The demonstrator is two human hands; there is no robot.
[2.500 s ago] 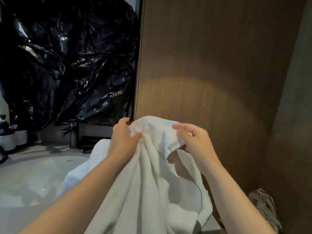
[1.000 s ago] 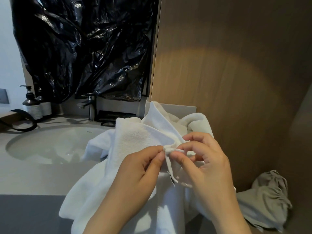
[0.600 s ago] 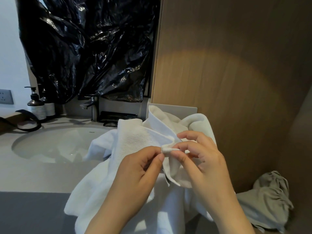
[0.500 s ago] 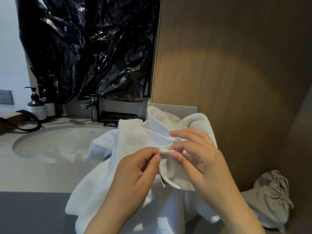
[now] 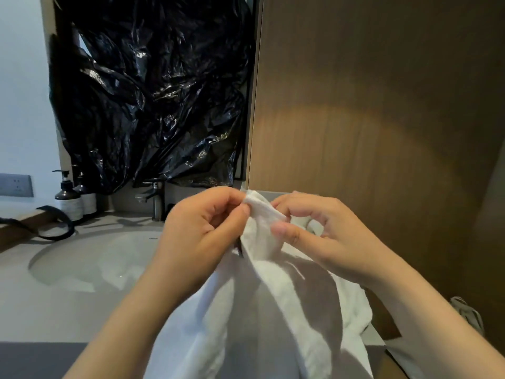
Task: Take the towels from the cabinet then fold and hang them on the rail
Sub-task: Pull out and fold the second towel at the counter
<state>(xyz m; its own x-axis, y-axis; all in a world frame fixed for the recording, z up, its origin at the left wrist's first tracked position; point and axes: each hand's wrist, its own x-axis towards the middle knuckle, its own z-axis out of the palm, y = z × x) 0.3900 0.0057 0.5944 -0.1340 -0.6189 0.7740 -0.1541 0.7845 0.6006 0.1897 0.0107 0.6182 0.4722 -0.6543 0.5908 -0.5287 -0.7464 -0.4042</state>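
Note:
A white towel [image 5: 276, 305] hangs from both my hands over the front edge of the counter. My left hand [image 5: 202, 231] pinches the towel's top corner from the left, fingers curled. My right hand [image 5: 319, 231] pinches the same edge just to the right, thumb and forefinger closed on the cloth. The two hands nearly touch at chest height. The towel's lower part falls out of view at the bottom. No rail or cabinet opening shows.
A round white sink [image 5: 93, 258] with a chrome tap [image 5: 153, 198] lies to the left. Two pump bottles [image 5: 69, 198] stand at the back left beside a black strap [image 5: 52, 225]. Black plastic sheeting [image 5: 153, 91] covers the mirror. A wooden panel [image 5: 369, 119] rises on the right; grey cloth [image 5: 467, 313] lies low right.
Both hands have lifted the towel off the counter and raised its corner higher. The bunched cloth that lay behind them now hangs down below the hands.

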